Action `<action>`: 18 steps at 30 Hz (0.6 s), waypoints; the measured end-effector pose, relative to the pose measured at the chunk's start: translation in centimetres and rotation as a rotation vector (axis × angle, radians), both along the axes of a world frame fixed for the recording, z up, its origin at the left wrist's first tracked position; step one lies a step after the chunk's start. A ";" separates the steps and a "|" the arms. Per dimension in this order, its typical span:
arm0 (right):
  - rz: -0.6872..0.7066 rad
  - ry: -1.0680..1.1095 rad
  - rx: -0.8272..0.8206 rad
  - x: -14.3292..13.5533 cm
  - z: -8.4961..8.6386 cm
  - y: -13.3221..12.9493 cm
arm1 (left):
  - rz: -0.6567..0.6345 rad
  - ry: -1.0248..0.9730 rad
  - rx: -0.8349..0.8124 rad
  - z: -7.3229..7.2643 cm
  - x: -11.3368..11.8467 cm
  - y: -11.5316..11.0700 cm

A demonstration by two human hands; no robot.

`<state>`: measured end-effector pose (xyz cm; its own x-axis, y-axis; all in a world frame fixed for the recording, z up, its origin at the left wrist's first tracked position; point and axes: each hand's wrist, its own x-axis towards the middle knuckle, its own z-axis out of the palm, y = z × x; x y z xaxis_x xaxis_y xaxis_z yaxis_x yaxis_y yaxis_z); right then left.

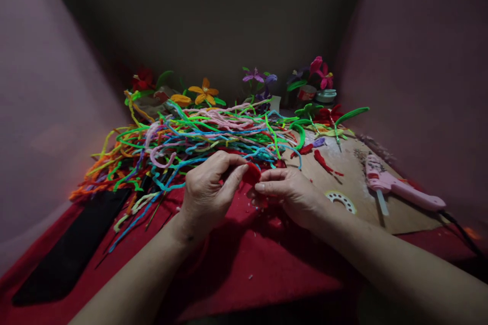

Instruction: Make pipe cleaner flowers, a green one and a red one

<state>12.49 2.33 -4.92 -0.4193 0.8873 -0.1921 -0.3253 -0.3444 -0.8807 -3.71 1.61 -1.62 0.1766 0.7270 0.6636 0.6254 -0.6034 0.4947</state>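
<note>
Between my two hands is a bent red pipe cleaner (251,173), held just above the red cloth. My left hand (213,188) pinches its upper left end between thumb and forefinger. The thumb and forefinger of my right hand (292,190) close on its lower right side. More red fuzzy stuff lies behind the right fingers, partly hidden. Just beyond my hands spreads a large heap of coloured pipe cleaners (213,134) in pink, green, blue, yellow and orange.
On the right, a pink glue gun (400,190) and a white ring with holes (341,202) lie on a brown board (354,162), near red pieces (324,162). Fuzzy flowers (205,92) stand at the back. A black flat object (72,249) lies left on the red cloth (263,279).
</note>
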 end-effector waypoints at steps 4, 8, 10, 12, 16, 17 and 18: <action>0.009 -0.007 -0.016 0.0 0.0 0.1 | -0.029 -0.183 -0.138 0.0 0.1 0.3; -0.060 0.068 -0.020 0.0 0.1 0.3 | -0.066 -0.573 -0.395 0.6 0.2 0.8; -0.079 0.141 -0.019 -0.1 0.2 0.3 | -0.057 -0.636 -0.520 0.7 0.0 1.0; -0.070 0.211 -0.033 -0.2 0.3 0.3 | -0.122 -0.639 -0.711 0.5 -0.1 1.2; -0.004 0.319 -0.086 -0.2 0.3 0.2 | -0.372 -0.679 -1.050 -1.0 -0.1 1.5; 0.005 0.333 -0.100 -0.2 0.2 0.2 | -0.402 -0.709 -1.078 -1.3 0.0 1.5; 0.010 0.344 -0.113 -0.2 0.1 0.2 | -0.416 -0.744 -1.091 -1.6 0.1 1.6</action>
